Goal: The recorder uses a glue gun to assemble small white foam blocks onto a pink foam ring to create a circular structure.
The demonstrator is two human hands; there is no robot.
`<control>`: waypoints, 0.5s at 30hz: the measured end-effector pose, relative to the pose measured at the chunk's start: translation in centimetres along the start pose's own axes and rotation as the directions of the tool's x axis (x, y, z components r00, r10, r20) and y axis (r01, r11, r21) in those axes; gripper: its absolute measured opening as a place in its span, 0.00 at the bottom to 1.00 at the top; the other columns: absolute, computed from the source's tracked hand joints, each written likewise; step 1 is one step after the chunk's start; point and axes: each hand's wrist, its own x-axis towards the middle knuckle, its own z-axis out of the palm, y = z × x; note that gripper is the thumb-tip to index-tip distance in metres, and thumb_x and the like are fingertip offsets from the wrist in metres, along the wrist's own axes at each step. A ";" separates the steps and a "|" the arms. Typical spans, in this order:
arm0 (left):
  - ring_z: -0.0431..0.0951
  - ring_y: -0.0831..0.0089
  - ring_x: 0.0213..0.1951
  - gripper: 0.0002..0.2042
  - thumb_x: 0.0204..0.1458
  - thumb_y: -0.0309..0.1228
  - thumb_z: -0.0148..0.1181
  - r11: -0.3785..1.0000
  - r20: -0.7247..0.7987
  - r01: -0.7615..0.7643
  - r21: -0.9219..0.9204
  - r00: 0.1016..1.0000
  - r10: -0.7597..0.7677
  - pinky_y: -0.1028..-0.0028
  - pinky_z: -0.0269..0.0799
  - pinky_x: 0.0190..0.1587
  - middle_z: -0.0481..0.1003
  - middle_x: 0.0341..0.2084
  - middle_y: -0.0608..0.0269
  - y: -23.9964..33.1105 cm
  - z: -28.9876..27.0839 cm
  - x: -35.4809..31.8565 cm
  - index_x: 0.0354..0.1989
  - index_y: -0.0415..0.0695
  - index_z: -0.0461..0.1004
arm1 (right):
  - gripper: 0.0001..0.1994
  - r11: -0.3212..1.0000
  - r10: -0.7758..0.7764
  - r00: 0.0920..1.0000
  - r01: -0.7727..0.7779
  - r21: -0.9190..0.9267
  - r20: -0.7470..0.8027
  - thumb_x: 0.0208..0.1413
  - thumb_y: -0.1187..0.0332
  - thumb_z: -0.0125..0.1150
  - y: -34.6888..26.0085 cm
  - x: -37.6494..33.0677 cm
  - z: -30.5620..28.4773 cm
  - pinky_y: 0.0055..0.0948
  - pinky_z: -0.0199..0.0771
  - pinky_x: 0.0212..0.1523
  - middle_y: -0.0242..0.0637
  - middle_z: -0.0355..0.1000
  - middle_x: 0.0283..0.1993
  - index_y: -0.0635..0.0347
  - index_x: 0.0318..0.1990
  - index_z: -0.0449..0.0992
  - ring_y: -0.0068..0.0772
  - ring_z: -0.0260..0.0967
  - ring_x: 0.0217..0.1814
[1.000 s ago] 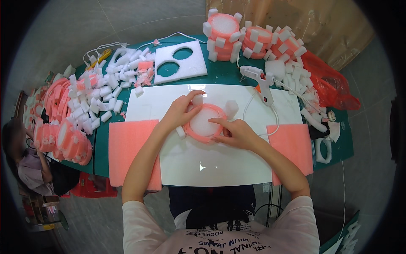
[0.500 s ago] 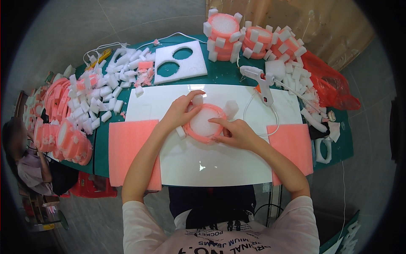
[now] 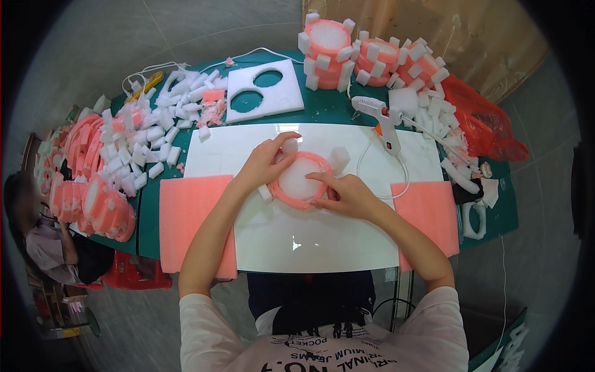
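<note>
A round foam piece lies on the glossy white board (image 3: 310, 242): a pink foam ring (image 3: 318, 159) around a white foam disc (image 3: 294, 181). Small white foam blocks stick out from its outer side, one (image 3: 339, 159) at the upper right and another (image 3: 265, 194) at the lower left. My left hand (image 3: 268, 163) grips the upper left of the ring, thumb over the rim, fingers curved about a block there. At the lower right, my right hand (image 3: 345, 193) pinches the rim, its index finger reaching over the disc and its thumb at the outer edge.
Pink foam sheets (image 3: 192, 217) flank the board. A white glue gun (image 3: 385, 124) with a cord stands behind right. Finished-looking foam rounds (image 3: 328, 43) stack at the back, beside a white foam slab (image 3: 282, 96) with two holes. Loose white blocks (image 3: 155, 136) pile up left, near a seated person.
My hands and the foam piece stay practically still. At the far left, the seated person's arm has shifted slightly.
</note>
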 end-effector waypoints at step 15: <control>0.71 0.62 0.31 0.22 0.47 0.32 0.56 1.000 0.004 0.009 -0.023 1.000 -0.009 0.69 0.67 0.37 0.69 0.25 0.55 0.1 0.0 0.0 0.53 0.55 0.65 | 0.25 1.000 -0.003 1.000 0.003 -0.009 -0.003 0.46 0.57 0.63 0.2 0.0 0.1 0.26 0.60 0.20 0.30 0.61 0.12 0.48 0.53 0.67 0.28 0.61 0.14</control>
